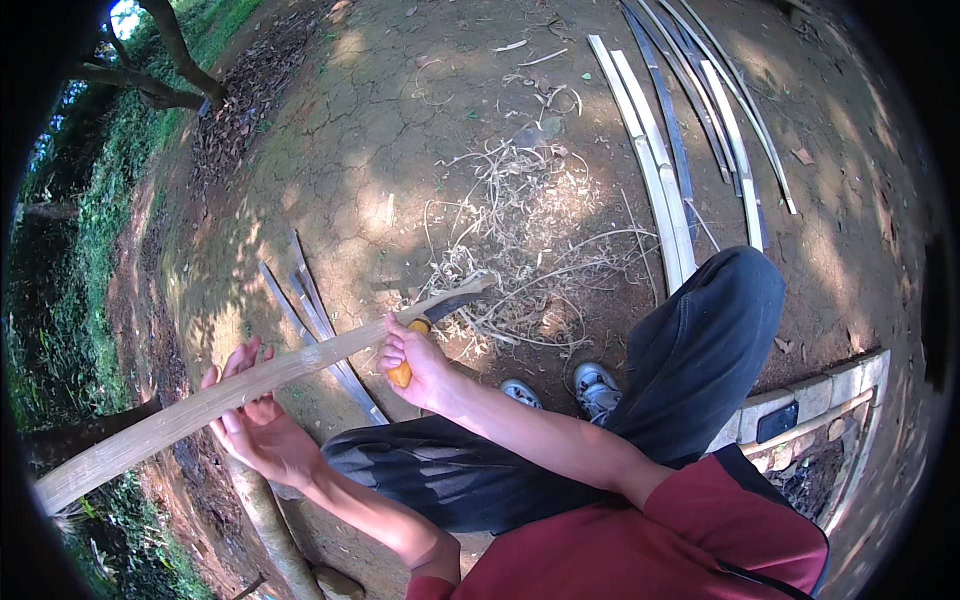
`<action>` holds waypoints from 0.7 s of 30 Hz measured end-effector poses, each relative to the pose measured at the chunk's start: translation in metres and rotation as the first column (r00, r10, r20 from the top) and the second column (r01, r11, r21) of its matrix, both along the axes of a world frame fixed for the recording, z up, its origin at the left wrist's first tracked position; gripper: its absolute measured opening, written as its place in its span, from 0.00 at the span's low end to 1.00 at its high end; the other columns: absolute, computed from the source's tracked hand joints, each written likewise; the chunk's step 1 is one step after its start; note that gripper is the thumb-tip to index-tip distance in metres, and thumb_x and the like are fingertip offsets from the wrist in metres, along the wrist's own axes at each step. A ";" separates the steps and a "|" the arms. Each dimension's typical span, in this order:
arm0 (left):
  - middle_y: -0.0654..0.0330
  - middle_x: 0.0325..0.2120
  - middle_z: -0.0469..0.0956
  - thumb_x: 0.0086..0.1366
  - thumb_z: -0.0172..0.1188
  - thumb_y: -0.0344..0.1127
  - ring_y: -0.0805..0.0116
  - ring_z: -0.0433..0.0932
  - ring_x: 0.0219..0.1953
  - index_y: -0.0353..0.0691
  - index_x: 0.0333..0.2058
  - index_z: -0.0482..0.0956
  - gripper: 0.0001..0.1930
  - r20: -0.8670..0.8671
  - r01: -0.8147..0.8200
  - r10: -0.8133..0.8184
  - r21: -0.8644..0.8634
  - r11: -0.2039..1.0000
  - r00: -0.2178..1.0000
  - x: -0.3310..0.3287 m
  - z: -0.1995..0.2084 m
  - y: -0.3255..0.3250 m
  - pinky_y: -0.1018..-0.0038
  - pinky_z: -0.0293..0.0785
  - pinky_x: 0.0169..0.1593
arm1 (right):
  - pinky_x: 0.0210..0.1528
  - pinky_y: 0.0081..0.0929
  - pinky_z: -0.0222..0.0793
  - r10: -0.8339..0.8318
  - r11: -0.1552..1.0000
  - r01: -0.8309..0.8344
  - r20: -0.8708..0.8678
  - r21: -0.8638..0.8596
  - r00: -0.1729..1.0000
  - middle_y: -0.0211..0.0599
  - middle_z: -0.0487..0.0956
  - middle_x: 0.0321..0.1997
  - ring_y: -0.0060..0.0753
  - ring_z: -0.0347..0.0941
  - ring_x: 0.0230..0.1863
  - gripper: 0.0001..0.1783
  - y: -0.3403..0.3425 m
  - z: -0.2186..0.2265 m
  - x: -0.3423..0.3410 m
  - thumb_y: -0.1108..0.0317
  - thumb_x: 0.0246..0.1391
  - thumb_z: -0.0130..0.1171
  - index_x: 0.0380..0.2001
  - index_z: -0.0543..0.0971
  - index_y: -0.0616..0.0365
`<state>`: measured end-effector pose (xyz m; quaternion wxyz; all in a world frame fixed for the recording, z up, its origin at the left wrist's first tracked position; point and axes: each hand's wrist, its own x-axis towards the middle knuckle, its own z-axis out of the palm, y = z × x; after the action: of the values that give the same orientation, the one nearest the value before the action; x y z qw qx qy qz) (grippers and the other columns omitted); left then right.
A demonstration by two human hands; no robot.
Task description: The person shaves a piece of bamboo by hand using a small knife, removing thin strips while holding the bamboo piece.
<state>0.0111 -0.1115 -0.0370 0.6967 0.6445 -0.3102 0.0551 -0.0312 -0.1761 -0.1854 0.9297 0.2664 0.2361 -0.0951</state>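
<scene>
A long pale bamboo strip (200, 407) slants from the lower left up toward the middle. From beneath, my left hand (265, 442) cradles it, thumb on the near side and fingers curled loosely past the far edge. My right hand (428, 374) is closed around the yellow-orange handle of a knife (456, 305). Its dark blade lies along the strip's far end, and my right fingers are close against the strip's edge. Under that end, curly pale shavings (530, 215) are heaped on the ground.
Several long bamboo strips (655, 180) lie at the far right. Narrower dark strips (325, 325) rest beyond my left hand. A phone (777, 422) sits on a brick edging (815, 397) at right. A pale log (268, 525) lies near left; trees (180, 55) stand far left.
</scene>
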 end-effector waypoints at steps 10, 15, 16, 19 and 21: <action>0.69 0.05 0.49 0.66 0.41 0.42 0.79 0.45 0.05 0.49 0.14 0.51 0.21 -0.069 -0.137 0.125 -0.208 0.969 0.990 0.031 -0.031 -0.009 0.82 0.45 0.08 | 0.12 0.16 0.50 0.378 0.768 -0.483 -0.312 -0.420 0.872 0.29 0.61 0.22 0.16 0.55 0.16 0.13 -0.012 -0.056 -0.048 0.58 0.58 0.39 0.39 0.60 0.55; 0.69 0.05 0.48 0.66 0.40 0.41 0.79 0.45 0.07 0.49 0.15 0.52 0.19 -0.147 -0.104 0.071 -0.229 0.968 0.987 0.062 -0.048 0.007 0.82 0.44 0.09 | 0.25 0.42 0.71 -0.210 -0.081 -0.812 -0.787 -0.577 0.580 0.53 0.74 0.27 0.48 0.74 0.23 0.18 -0.052 -0.196 -0.043 0.66 0.54 0.47 0.44 0.61 0.67; 0.69 0.05 0.48 0.66 0.40 0.41 0.80 0.45 0.07 0.49 0.15 0.52 0.19 -0.162 -0.081 0.042 -0.239 0.968 0.986 0.064 -0.048 0.006 0.82 0.44 0.09 | 0.29 0.45 0.71 -0.384 -0.325 -0.853 -0.768 -0.408 0.513 0.59 0.76 0.30 0.56 0.75 0.26 0.18 -0.063 -0.222 -0.047 0.67 0.54 0.47 0.43 0.62 0.68; 0.69 0.05 0.49 0.65 0.41 0.41 0.80 0.46 0.07 0.49 0.16 0.52 0.18 -0.201 -0.052 0.002 -0.248 0.967 0.980 0.058 -0.049 0.014 0.82 0.43 0.10 | 0.34 0.49 0.69 -0.307 -0.621 -0.719 -0.746 -0.313 0.590 0.61 0.76 0.28 0.63 0.73 0.27 0.17 -0.080 -0.220 -0.053 0.67 0.55 0.47 0.41 0.63 0.71; 0.69 0.05 0.50 0.65 0.42 0.41 0.80 0.47 0.07 0.49 0.16 0.53 0.18 -0.198 0.054 -0.108 -0.263 0.963 0.974 0.053 -0.051 0.016 0.83 0.43 0.11 | 0.30 0.50 0.66 -0.288 -0.615 -0.670 -0.672 -0.416 0.682 0.60 0.74 0.23 0.63 0.72 0.26 0.14 -0.075 -0.199 -0.049 0.66 0.56 0.47 0.39 0.64 0.69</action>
<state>0.0638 -0.0951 -0.0879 0.8047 0.5380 -0.2511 -0.0025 -0.0801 -0.2510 -0.3844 0.5014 -0.7964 0.3350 -0.0451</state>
